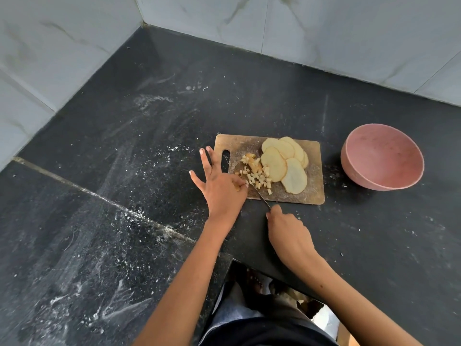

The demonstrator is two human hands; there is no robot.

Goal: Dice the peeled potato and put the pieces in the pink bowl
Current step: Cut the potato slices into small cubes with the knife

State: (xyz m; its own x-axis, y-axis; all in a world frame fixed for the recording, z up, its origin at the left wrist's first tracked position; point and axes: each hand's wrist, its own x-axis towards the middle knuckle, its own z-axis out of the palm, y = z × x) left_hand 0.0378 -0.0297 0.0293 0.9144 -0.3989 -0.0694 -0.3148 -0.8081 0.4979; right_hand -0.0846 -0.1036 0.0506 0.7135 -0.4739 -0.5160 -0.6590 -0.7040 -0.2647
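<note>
- Board: potato slices fanned on it, dice at their left.
- Left hand on the board's left edge, two fingers splayed, the others pinching a piece by the dice.
- Right hand, just below the board, grips the knife, blade among the dice.
- Bowl right of the board.

Counter: dark speckled stone, slightly glossy, smeared with dried white streaks and powdery specks; a pale seam runs across it
Wall tiles: pale marble-look, smooth, soft sheen, grey veining
Cutting board: brown wood, matt, worn, dusted white in scuffed patches
Pink bowl: matt, faintly mottled inside, looks like plastic; material not certain
Potato slices: pale yellow cut faces, moist and smooth
Diced pieces: same pale flesh, a few browner
Knife blade: thin bright metal
</note>
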